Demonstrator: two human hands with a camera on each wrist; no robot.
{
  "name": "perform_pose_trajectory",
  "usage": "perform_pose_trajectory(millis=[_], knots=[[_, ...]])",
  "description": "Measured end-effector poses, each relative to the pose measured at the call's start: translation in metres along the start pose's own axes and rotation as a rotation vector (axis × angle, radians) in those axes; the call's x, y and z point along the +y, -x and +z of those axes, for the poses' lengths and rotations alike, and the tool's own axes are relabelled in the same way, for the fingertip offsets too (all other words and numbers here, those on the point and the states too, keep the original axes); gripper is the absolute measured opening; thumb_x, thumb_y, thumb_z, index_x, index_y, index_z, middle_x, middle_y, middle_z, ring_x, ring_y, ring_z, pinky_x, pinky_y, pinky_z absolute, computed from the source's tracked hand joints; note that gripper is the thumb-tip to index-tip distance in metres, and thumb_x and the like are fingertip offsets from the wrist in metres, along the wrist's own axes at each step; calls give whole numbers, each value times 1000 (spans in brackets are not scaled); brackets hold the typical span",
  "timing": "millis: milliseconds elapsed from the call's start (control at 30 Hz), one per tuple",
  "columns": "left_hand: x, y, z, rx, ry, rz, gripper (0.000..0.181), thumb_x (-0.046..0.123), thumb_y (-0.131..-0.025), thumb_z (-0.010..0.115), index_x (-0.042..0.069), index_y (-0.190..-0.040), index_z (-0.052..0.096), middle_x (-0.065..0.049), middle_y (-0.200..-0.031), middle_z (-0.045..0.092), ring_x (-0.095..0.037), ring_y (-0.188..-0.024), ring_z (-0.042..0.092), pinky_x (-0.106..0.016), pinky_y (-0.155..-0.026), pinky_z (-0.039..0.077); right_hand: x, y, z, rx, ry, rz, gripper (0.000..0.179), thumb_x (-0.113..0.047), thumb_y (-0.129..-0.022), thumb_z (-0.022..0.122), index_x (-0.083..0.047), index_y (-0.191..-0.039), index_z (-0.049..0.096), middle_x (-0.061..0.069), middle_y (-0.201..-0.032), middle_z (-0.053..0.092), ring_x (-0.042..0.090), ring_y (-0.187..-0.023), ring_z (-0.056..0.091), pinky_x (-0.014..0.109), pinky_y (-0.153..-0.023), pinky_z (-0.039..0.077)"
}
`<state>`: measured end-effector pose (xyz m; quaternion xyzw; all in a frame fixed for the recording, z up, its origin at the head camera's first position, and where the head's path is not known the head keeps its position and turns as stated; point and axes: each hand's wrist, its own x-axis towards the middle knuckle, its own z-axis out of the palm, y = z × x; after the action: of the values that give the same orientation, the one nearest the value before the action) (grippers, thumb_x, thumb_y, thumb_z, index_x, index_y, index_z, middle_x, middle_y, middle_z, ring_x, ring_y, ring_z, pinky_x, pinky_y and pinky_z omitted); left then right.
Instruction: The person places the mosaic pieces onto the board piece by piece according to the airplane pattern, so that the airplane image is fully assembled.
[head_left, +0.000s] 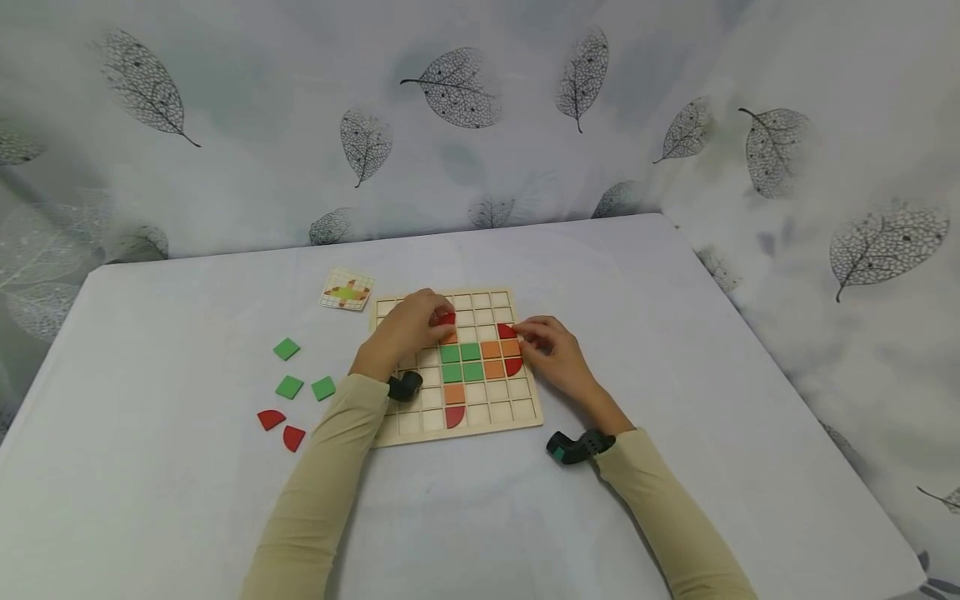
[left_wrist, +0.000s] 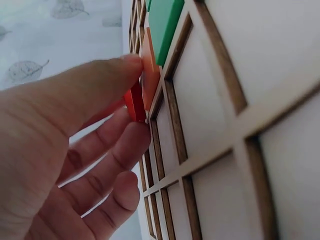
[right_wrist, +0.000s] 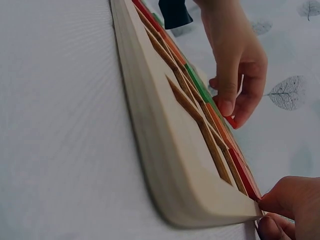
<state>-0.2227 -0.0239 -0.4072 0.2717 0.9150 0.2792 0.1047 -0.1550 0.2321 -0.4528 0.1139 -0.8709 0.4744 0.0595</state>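
Observation:
A square wooden grid board (head_left: 495, 414) lies on the table, set with green, orange and red tiles. Over its far half, my left hand (head_left: 411, 323) pinches a red quarter-circle tile (left_wrist: 135, 103) between thumb and fingers, close beside an orange tile (left_wrist: 150, 70). At the board's right edge rests my right hand (head_left: 557, 357), its bent fingertips right at the rim near a red quarter-circle tile (head_left: 506, 331). In the right wrist view, the tips of the right hand (right_wrist: 287, 205) are by the board's corner, and part of that hand is cut off.
Left of the board lie several loose green square tiles (head_left: 287, 348) and two loose red quarter-circle tiles (head_left: 271, 419). A small pattern card (head_left: 347, 290) sits beyond the board's far left corner. The white table (head_left: 465, 508) meets a leaf-print cloth behind.

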Motion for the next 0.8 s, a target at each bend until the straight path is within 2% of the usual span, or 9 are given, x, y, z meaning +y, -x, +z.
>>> perform_pose_trajectory(millis=[100, 300, 633, 800], knots=[[0, -1, 0, 2, -3, -22, 30, 18, -95, 65, 1, -119, 63, -15, -114, 61, -28, -104, 58, -41, -93, 48, 0, 0, 0, -1, -3, 5, 27, -1, -92, 62, 3, -118, 67, 17, -119, 58, 21, -92, 57, 22, -79, 48], [1, -3, -1, 16, -14, -20, 26, 11, -96, 62, -1, -119, 63, -17, -112, 62, -30, -103, 60, -42, -91, 49, 0, 0, 0, 0, 6, 6, 27, -1, -92, 62, 3, -118, 67, 17, -119, 58, 21, -92, 57, 23, -78, 48], [2, -5, -3, 17, 15, -55, 24, 11, -95, 63, 0, -116, 66, -16, -112, 63, -29, -104, 60, -41, -91, 49, 0, 0, 1, -2, 6, 11, 26, -1, -92, 61, 3, -117, 67, 16, -119, 58, 22, -92, 57, 23, -78, 48], [3, -4, -4, -12, 21, -42, 28, 11, -95, 61, 3, -122, 63, -15, -111, 61, -28, -97, 58, -41, -87, 49, 0, 0, 0, -3, 6, 14, 26, -1, -92, 61, 3, -118, 67, 16, -120, 58, 21, -91, 57, 22, -78, 47]])
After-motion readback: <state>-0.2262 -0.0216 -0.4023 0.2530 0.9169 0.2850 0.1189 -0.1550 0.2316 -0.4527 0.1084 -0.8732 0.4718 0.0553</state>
